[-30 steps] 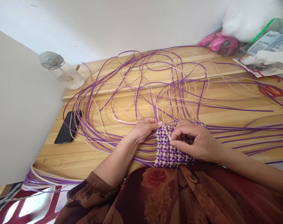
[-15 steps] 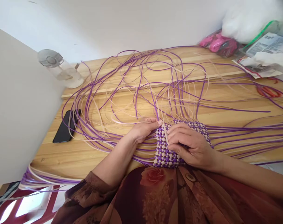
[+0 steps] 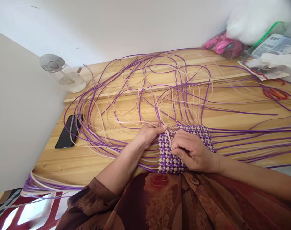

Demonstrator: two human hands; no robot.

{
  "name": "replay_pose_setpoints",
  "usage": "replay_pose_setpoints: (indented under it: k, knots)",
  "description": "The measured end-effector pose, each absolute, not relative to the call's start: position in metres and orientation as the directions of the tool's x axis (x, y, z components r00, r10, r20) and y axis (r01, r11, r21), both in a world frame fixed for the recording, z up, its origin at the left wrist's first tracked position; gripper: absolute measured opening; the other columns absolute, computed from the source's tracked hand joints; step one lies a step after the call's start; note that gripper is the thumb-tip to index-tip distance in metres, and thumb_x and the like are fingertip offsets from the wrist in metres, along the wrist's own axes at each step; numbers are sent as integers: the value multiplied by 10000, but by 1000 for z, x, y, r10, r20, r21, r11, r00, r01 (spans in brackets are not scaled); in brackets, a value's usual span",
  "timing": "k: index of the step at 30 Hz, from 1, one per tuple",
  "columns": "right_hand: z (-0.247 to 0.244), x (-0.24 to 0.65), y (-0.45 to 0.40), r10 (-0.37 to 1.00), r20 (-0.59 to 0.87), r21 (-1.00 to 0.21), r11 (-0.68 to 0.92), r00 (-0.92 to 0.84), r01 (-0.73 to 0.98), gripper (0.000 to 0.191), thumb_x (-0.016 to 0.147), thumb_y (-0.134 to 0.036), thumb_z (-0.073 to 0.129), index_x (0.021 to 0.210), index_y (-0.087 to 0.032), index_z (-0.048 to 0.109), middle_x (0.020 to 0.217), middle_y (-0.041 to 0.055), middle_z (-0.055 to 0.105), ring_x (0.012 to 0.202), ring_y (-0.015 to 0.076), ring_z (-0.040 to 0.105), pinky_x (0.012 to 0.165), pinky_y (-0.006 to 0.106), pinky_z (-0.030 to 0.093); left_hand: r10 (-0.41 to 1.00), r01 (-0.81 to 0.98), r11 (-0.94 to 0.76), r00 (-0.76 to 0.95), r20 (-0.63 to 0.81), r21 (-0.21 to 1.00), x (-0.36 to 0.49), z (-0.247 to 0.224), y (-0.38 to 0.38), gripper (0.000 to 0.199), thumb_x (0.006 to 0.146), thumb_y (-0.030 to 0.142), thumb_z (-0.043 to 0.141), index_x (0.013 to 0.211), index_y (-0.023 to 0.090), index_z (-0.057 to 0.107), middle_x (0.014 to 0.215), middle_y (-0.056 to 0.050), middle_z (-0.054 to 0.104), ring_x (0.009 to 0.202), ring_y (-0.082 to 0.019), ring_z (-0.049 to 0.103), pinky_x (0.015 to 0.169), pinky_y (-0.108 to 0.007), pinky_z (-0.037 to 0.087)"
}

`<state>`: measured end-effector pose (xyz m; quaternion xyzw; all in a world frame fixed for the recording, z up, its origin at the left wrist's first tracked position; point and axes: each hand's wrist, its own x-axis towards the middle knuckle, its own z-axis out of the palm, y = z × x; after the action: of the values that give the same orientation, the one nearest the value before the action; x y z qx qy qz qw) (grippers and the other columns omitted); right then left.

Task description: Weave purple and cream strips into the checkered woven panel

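Observation:
A checkered woven panel [image 3: 168, 156] of purple and beige strands lies at the table's near edge, close to my body. My left hand [image 3: 149, 132] pinches strands at the panel's upper left corner, thumb against fingers. Over the panel, my right hand [image 3: 193, 150] is closed on a beige strand [image 3: 169, 138], which runs from its fingertips up toward the left thumb. Long loose purple strands [image 3: 94, 88] and beige ones fan out from the panel to the left, the right and the back. My right hand hides part of the weave.
A black phone [image 3: 69, 131] lies at the left under some strands. Behind it stands a clear bottle [image 3: 73, 80] with a grey lid. Orange-red scissors handles [image 3: 276, 93], a pink bundle [image 3: 223, 44] in plastic and a packet [image 3: 263, 71] are at the right by the wall.
My right fingers have curled tighter around the beige strand, and the hand has turned slightly. The left hand keeps its pinch in nearly the same place.

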<state>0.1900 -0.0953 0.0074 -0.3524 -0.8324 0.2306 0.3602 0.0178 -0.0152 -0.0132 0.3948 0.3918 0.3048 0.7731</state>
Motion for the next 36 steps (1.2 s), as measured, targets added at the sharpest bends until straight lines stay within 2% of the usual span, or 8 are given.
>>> replay_pose_setpoints:
  k: [3, 12, 14, 17, 20, 24, 30, 36]
  knots:
    - [8, 191, -95, 768, 432, -649, 629, -472, 429, 130, 905, -177, 539, 776, -177, 527, 714, 20, 555, 730, 143, 458, 713, 305, 368, 766, -127, 469, 551, -331, 874, 14, -14, -13, 403, 645, 447, 815, 605, 126, 574, 533, 30, 496, 487, -57, 369, 503, -244, 245]
    - [7, 193, -93, 775, 413, -651, 619, -479, 440, 267, 908, -239, 530, 655, -172, 477, 607, 2, 484, 640, 124, 415, 629, 290, 349, 840, 26, 297, 468, -274, 954, 17, -18, -17, 382, 630, 442, 813, 643, 130, 595, 512, 56, 460, 469, -50, 316, 485, -238, 213]
    - [12, 195, -87, 862, 291, -794, 459, -414, 399, 342, 945, -315, 490, 635, -172, 466, 589, 1, 491, 577, 105, 436, 563, 265, 365, 815, 7, 313, 511, -272, 950, 16, -18, -16, 379, 662, 462, 790, 683, 128, 611, 530, 47, 485, 478, -56, 343, 493, -236, 225]
    - [22, 196, -66, 965, -92, -965, -27, -244, 259, 326, 971, -436, 433, 795, -175, 517, 668, -3, 568, 448, 76, 510, 373, 212, 326, 783, -55, 334, 572, -245, 941, 13, -17, -14, 361, 706, 459, 763, 760, 128, 631, 607, 24, 556, 522, -65, 412, 520, -228, 260]
    - [36, 194, -39, 904, -373, -909, -311, -208, 279, 229, 932, -393, 530, 865, -175, 522, 661, -26, 572, 378, 73, 542, 275, 179, 273, 793, -98, 303, 578, -194, 948, 12, -14, -14, 335, 705, 430, 775, 761, 131, 636, 636, 27, 573, 545, -60, 430, 548, -222, 291]
    - [47, 190, -18, 847, -488, -800, -336, -212, 498, 206, 908, -339, 584, 800, -170, 535, 446, -68, 497, 260, 38, 379, 268, 150, 235, 815, -129, 271, 558, -156, 954, 14, -8, -16, 327, 683, 412, 796, 722, 128, 639, 635, 34, 575, 538, -50, 412, 562, -223, 305]
    - [35, 188, -12, 901, -349, -903, -250, -258, 348, 218, 876, -348, 570, 748, -176, 530, 454, -49, 507, 331, 49, 386, 334, 160, 261, 797, -154, 410, 539, -271, 899, 17, -5, -18, 374, 618, 426, 834, 692, 125, 626, 604, 17, 576, 542, -72, 445, 566, -239, 318]
    - [20, 225, 74, 959, 78, -792, -106, 272, 601, 50, 767, -157, 565, 722, -164, 544, 689, 20, 597, 597, 117, 518, 537, 225, 351, 778, -150, 455, 546, -311, 878, 17, -8, -20, 322, 613, 362, 844, 716, 124, 653, 671, -13, 636, 586, -92, 528, 600, -241, 368]
